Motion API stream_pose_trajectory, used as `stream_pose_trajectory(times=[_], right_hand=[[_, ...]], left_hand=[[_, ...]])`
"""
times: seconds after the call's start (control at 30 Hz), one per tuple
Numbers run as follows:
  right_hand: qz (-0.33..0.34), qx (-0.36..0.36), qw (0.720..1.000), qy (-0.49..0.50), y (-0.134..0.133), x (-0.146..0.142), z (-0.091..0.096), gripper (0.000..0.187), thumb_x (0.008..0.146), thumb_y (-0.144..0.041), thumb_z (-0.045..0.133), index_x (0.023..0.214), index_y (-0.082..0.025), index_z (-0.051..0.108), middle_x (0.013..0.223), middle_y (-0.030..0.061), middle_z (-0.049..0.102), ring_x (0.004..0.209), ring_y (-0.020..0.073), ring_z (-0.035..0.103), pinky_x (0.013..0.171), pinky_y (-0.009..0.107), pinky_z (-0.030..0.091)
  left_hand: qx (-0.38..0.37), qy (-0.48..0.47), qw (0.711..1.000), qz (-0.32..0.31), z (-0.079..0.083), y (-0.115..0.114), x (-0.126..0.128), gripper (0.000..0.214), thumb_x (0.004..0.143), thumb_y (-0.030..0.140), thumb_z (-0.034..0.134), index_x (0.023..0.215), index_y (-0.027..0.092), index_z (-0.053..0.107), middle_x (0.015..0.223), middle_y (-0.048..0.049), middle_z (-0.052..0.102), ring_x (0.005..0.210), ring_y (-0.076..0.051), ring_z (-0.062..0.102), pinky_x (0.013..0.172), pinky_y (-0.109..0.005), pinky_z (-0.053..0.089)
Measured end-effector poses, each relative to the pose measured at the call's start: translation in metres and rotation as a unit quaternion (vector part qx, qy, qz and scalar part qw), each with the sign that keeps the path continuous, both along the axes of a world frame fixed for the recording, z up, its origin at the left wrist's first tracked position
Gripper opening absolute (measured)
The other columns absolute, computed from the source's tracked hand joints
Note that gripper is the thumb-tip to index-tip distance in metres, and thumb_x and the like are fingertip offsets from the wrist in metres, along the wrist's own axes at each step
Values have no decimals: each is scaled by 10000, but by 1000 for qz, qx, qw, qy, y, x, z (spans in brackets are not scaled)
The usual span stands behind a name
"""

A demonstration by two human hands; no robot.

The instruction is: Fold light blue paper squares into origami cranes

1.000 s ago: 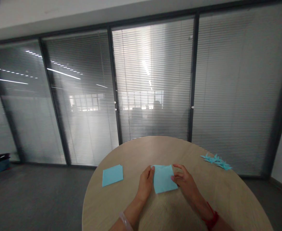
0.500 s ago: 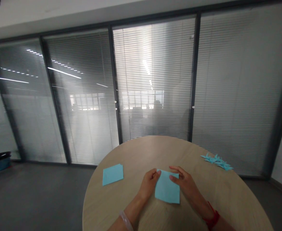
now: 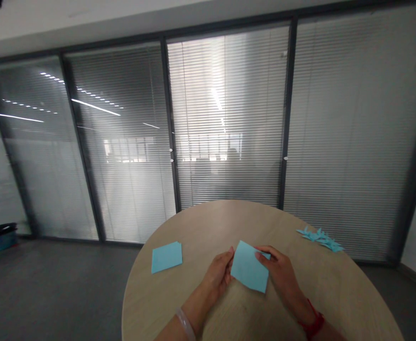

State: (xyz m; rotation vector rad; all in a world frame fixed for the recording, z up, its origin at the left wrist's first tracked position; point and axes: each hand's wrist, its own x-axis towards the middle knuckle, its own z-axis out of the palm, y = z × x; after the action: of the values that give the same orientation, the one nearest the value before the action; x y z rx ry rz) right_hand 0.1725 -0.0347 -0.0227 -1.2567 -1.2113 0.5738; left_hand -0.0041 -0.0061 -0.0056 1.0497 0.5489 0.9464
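Lt blue paper sq (image 3: 248, 266), beige wood-grain table (image 3: 257, 317)

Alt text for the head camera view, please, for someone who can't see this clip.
The left hand and right hand hold a square light-blue paper sheet on a round light-wood table. A second square light-blue paper sheet lies to the left; small light-blue paper pieces lie near the far right edge.

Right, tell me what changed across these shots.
The blue paper square has turned clockwise between the left hand and the right hand, so that a corner now points up and away. Both hands stay at its sides, and neither has let go. The second blue square and the pile of folded blue paper pieces stayed where they were.
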Motion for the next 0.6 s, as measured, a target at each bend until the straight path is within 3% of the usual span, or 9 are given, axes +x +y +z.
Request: stream_pose_trajectory(times=[0.17, 0.4, 0.6], right_hand=[[-14, -1, 1000, 2, 0, -1, 1, 384, 671, -496, 664, 855, -169, 743, 587, 1, 605, 504, 139, 436, 481, 251, 346], [-14, -4, 1000, -5, -3, -3, 3, 377, 685, -488, 655, 856, -162, 736, 515, -26, 507, 486, 129, 390, 472, 246, 307], [-10, -13, 999, -28, -6, -5, 9, 362, 699, -468, 640, 861, -158, 730, 625, 12, 616, 530, 141, 454, 509, 247, 360]], left_hand=[[-1, -14, 999, -49, 2, -2, -3, 388, 803, 468, 609, 855, 92, 687, 873, -130, 716, 854, -240, 660, 854, -352, 479], [14, -31, 995, -90, 2, -4, -5, 359, 805, 420, 633, 918, 85, 695, 904, -141, 717, 863, -257, 666, 842, -368, 493], [23, -27, 997, -75, -3, -1, -3, 336, 740, 399, 710, 852, 82, 709, 796, -116, 714, 741, -218, 658, 738, -312, 494]])
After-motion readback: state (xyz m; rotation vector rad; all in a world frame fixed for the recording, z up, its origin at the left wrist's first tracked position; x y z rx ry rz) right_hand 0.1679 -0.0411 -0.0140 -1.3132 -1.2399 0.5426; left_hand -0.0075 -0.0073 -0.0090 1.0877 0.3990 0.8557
